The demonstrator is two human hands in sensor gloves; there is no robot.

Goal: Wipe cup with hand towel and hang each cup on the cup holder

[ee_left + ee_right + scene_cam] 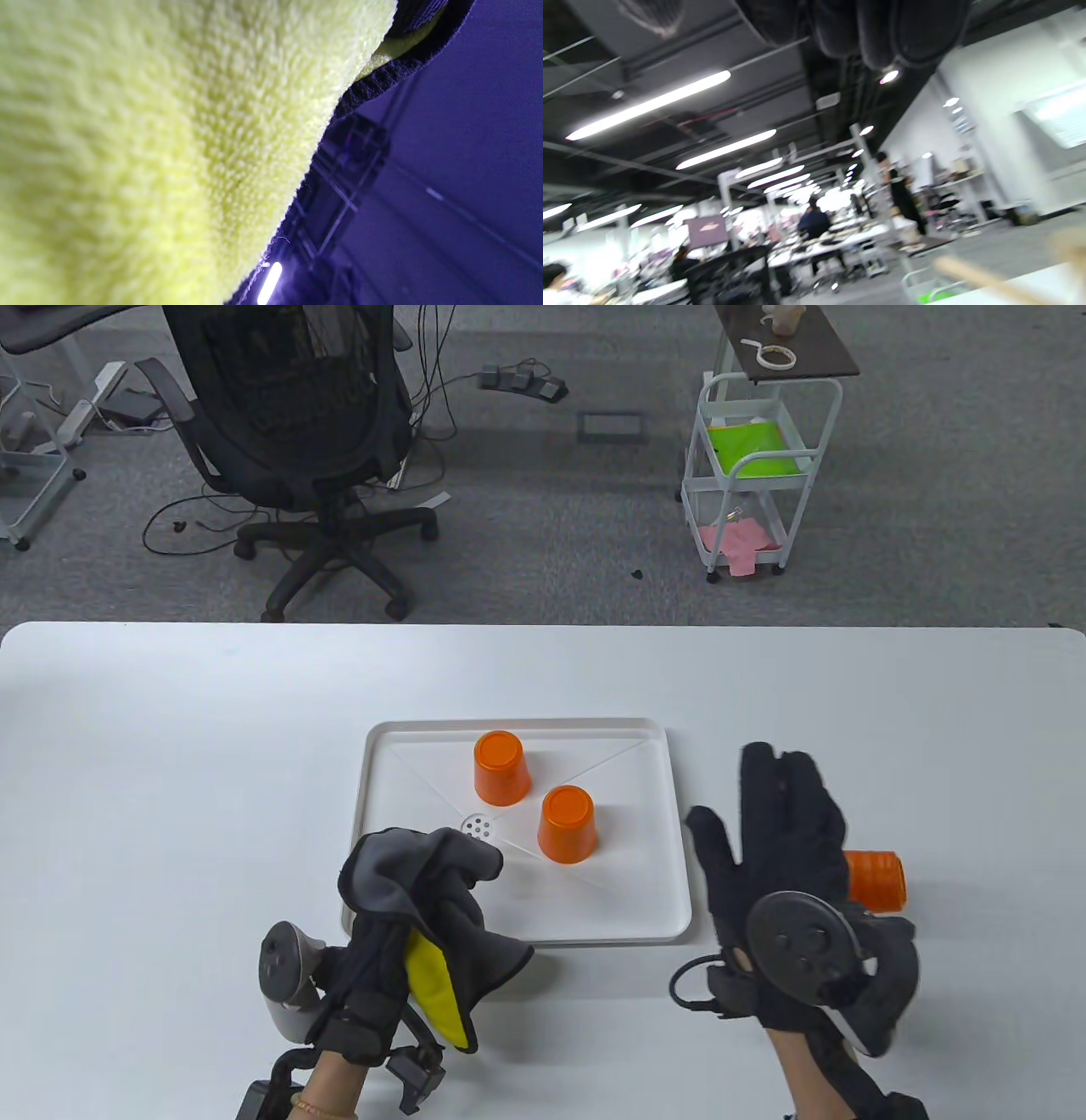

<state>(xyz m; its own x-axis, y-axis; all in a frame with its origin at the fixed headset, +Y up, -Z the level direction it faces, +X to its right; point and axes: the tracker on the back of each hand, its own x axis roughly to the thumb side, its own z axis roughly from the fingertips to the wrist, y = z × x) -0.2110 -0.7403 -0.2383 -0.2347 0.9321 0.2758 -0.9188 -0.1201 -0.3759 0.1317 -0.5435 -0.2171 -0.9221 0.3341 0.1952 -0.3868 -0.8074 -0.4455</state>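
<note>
Two orange cups stand upside down on the white tray (662, 848), one at the back (501, 768) and one nearer the front (568, 824). A third orange cup (878, 880) lies on its side just right of my right hand, partly hidden by it. My left hand (373, 916) grips the grey and yellow hand towel (462, 933) at the tray's front left corner; its yellow pile (148, 148) fills the left wrist view. My right hand (776, 831) hovers right of the tray, fingers (865, 29) straight and spread, holding nothing. No cup holder shows in the table view.
The white table (170, 780) runs wide on both sides of the tray. A blurred pale wooden rod (975, 277) crosses the bottom right of the right wrist view. Beyond the table stand an office chair (297, 432) and a white cart (755, 475).
</note>
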